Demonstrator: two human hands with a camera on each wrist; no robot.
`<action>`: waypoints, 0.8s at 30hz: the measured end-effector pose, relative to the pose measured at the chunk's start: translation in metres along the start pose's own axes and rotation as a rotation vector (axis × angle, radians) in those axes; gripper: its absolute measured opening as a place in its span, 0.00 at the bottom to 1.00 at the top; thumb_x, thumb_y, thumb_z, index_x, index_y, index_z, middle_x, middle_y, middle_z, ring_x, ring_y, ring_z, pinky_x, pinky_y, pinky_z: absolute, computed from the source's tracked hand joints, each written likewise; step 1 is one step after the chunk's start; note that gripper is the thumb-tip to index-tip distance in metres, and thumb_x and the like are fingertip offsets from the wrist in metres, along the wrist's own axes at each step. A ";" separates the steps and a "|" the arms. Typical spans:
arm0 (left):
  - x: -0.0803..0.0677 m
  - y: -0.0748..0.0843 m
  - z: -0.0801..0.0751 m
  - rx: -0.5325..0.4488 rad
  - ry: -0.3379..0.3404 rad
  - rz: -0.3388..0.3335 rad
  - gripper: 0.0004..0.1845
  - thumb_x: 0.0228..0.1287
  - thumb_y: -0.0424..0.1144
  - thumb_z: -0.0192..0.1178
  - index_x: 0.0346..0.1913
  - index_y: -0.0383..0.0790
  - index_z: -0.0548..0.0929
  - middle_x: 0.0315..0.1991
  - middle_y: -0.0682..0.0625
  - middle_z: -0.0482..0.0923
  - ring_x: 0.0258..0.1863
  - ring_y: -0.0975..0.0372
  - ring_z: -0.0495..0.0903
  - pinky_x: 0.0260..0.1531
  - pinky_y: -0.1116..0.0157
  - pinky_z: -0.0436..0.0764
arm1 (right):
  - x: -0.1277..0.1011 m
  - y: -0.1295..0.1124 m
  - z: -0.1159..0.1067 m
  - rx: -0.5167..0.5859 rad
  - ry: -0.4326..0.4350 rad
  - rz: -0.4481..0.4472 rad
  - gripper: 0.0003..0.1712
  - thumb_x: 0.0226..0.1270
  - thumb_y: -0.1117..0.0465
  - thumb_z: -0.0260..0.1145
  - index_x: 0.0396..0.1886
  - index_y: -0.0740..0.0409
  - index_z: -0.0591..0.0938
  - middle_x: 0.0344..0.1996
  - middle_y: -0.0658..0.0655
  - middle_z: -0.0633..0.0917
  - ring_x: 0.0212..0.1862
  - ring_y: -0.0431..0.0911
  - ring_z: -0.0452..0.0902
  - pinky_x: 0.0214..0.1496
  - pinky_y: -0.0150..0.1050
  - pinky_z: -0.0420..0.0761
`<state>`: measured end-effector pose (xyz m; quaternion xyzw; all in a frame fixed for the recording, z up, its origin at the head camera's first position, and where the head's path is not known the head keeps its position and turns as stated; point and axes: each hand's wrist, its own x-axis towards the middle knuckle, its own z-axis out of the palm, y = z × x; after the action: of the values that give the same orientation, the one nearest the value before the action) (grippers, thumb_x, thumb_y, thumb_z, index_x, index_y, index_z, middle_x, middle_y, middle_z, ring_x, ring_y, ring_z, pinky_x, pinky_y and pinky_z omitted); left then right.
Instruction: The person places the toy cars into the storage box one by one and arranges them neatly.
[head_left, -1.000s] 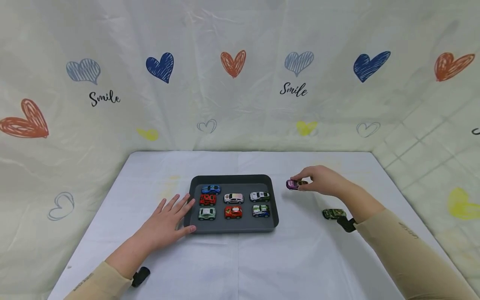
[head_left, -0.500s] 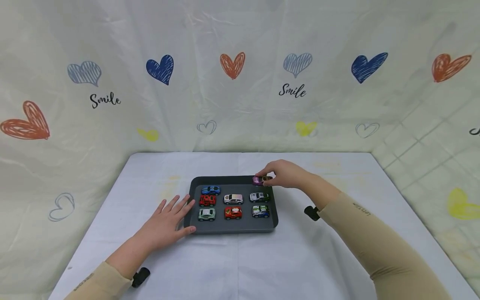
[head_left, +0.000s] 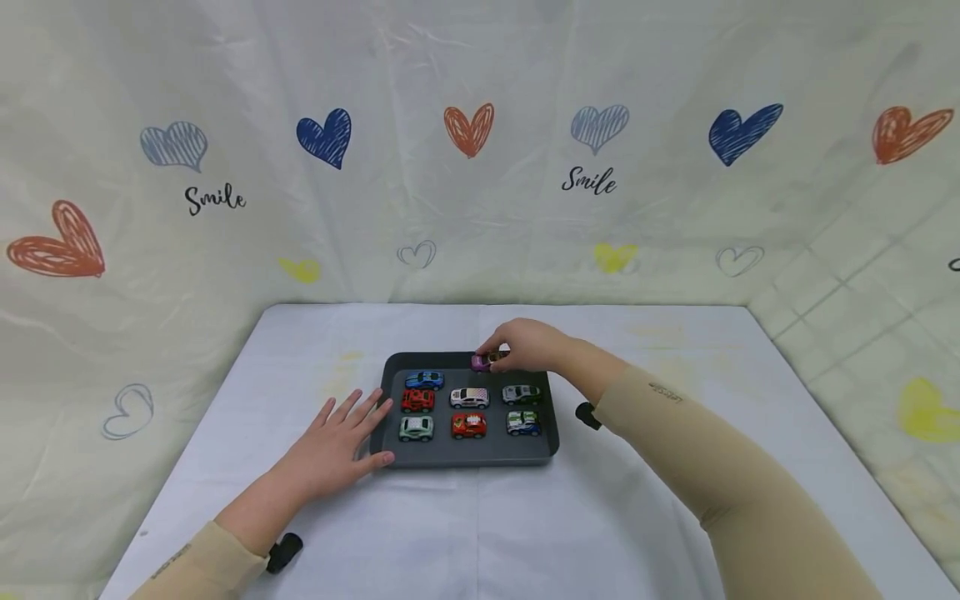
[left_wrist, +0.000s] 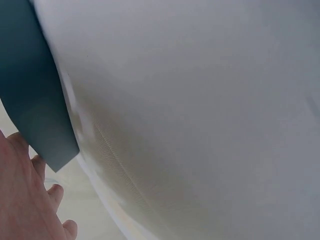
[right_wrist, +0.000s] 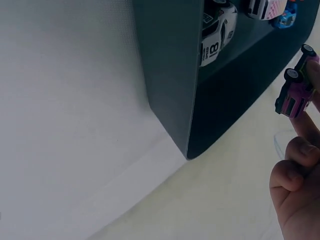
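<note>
Right hand [head_left: 528, 346] pinches purple car [head_left: 481, 362] over tray [head_left: 465, 454] (left hand [head_left: 333, 446] flat, fingers spread).

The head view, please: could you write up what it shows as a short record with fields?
Surface: white cloth-covered table
Tray: dark grey tray at mid-table
Cars in tray: seven; blue, red, pale green, white patterned, red-orange, two more in the right column
Right hand: right hand pinches a purple toy car above the tray's far edge
Left hand: left hand rests flat, fingers spread, touching the tray's left rim
Backdrop: sheet printed with hearts and "Smile"
</note>
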<state>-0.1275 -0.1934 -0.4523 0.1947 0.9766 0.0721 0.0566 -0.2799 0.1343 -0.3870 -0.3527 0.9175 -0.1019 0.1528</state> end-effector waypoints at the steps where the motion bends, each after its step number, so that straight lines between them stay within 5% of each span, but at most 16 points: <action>1: 0.000 0.000 0.000 -0.003 0.001 0.001 0.45 0.66 0.68 0.53 0.79 0.49 0.57 0.79 0.49 0.50 0.77 0.45 0.47 0.73 0.39 0.45 | 0.003 -0.002 0.002 -0.015 -0.012 0.001 0.21 0.68 0.51 0.69 0.60 0.44 0.84 0.54 0.48 0.84 0.57 0.46 0.78 0.61 0.45 0.77; 10: 0.003 -0.007 0.008 -0.016 0.026 0.014 0.46 0.65 0.70 0.52 0.79 0.51 0.57 0.79 0.50 0.50 0.77 0.46 0.47 0.73 0.40 0.45 | 0.023 -0.011 0.017 -0.161 -0.075 0.029 0.20 0.68 0.51 0.69 0.59 0.44 0.84 0.50 0.46 0.86 0.47 0.40 0.80 0.51 0.40 0.81; 24: 0.003 -0.006 0.006 -0.011 0.024 0.012 0.46 0.65 0.69 0.54 0.79 0.50 0.57 0.79 0.49 0.51 0.77 0.46 0.48 0.72 0.40 0.46 | 0.037 -0.016 0.029 -0.226 -0.101 0.040 0.16 0.68 0.51 0.69 0.55 0.42 0.87 0.51 0.44 0.86 0.54 0.42 0.80 0.55 0.41 0.80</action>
<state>-0.1319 -0.1966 -0.4589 0.1995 0.9756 0.0800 0.0453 -0.2857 0.0950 -0.4165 -0.3541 0.9211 0.0233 0.1600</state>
